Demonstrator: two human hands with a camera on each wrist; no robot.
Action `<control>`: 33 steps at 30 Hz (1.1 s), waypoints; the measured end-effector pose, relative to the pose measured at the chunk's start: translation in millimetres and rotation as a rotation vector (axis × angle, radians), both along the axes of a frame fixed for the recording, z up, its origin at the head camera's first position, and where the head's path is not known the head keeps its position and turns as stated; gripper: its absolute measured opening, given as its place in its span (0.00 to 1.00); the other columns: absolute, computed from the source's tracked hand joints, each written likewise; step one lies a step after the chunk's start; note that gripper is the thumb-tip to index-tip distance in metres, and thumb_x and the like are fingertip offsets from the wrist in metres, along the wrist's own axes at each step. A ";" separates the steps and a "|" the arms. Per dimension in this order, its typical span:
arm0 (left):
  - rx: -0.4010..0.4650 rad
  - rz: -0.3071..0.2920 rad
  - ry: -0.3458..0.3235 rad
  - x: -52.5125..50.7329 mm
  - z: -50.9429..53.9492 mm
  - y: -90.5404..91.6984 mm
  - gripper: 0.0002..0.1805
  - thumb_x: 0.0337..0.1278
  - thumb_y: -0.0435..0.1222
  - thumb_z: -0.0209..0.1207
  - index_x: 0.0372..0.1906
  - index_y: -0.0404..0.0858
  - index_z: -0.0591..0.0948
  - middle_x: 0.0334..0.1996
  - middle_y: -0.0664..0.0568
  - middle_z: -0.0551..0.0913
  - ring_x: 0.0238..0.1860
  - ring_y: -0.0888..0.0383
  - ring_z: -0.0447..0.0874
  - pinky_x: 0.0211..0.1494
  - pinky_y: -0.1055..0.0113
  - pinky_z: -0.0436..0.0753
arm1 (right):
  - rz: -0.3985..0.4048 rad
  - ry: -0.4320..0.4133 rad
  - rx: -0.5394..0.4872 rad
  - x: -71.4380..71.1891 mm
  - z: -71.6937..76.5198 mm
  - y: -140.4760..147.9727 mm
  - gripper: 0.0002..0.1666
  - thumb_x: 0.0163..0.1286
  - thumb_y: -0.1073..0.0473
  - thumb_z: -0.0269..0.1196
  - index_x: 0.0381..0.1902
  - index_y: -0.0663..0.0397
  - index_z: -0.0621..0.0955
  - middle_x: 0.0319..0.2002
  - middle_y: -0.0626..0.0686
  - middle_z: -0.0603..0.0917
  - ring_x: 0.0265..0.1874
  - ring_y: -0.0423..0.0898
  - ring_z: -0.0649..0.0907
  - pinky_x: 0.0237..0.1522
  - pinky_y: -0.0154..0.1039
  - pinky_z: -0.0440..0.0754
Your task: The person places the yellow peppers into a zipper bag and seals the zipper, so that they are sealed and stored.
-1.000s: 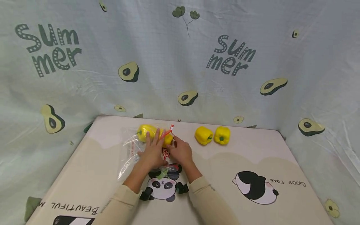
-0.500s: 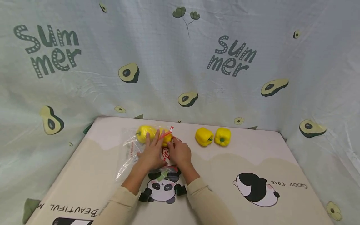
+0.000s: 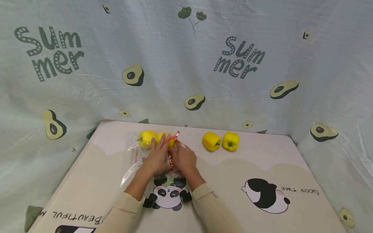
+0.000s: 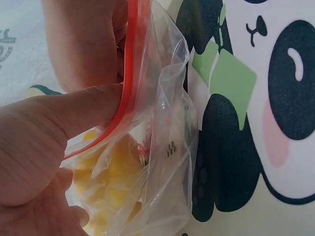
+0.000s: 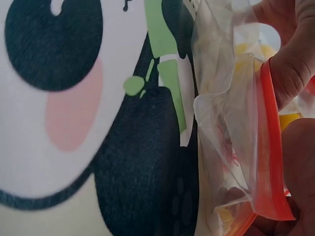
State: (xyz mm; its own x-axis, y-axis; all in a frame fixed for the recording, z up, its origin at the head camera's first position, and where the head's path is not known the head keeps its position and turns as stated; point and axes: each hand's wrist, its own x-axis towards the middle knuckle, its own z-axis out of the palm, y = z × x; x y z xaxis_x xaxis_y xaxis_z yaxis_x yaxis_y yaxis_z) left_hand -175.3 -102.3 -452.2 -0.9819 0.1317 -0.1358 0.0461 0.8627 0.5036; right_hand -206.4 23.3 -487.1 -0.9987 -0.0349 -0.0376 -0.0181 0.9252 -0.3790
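A clear zip bag [image 3: 132, 161] with a red zip edge [image 4: 129, 59] lies on the table, its mouth toward the person. Inside are two yellow bell peppers, a left one [image 3: 147, 139] and a right one [image 3: 162, 137], partly covered by fingers. My left hand [image 3: 157, 158] rests on the bag with fingers spread over the right pepper; in the left wrist view its thumb reaches to the red edge. My right hand [image 3: 184, 158], fingers bent, holds the bag's right side near the mouth. Its fingertips are partly hidden; the right wrist view shows the bag mouth [image 5: 275, 162] beside it.
Two more yellow bell peppers, one [image 3: 211, 141] beside the other [image 3: 231, 141], sit on the table to the right of the bag. The tablecloth [image 3: 221, 181] carries printed pandas. Behind the table hangs a curtain [image 3: 163, 42] with avocado prints.
Both peppers in the bag have shifted slightly left, deeper into it. My right hand has moved a little left, closer to my left hand. The two peppers outside have not moved.
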 end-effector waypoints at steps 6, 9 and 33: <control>0.012 0.005 -0.013 0.0 -1.3 -0.1 0.70 0.44 0.40 0.81 0.86 0.53 0.44 0.88 0.52 0.36 0.85 0.32 0.27 0.60 0.09 0.54 | -0.027 0.006 -0.011 -0.2 0.2 0.3 0.32 0.81 0.39 0.53 0.76 0.40 0.73 0.60 0.52 0.89 0.53 0.55 0.88 0.57 0.52 0.88; 0.013 0.006 -0.011 -0.7 -2.1 0.4 0.71 0.44 0.40 0.81 0.86 0.53 0.44 0.88 0.53 0.37 0.85 0.33 0.27 0.60 0.09 0.54 | -0.044 0.021 -0.021 -1.5 0.5 -0.3 0.31 0.81 0.39 0.54 0.75 0.40 0.75 0.59 0.52 0.89 0.52 0.54 0.89 0.56 0.51 0.88; -0.020 0.002 -0.018 -0.1 -7.3 1.5 0.68 0.41 0.41 0.82 0.86 0.48 0.51 0.88 0.52 0.38 0.86 0.34 0.28 0.60 0.09 0.54 | 0.037 0.113 -0.201 6.4 4.7 20.2 0.27 0.74 0.48 0.65 0.69 0.42 0.81 0.46 0.53 0.93 0.44 0.55 0.90 0.47 0.50 0.89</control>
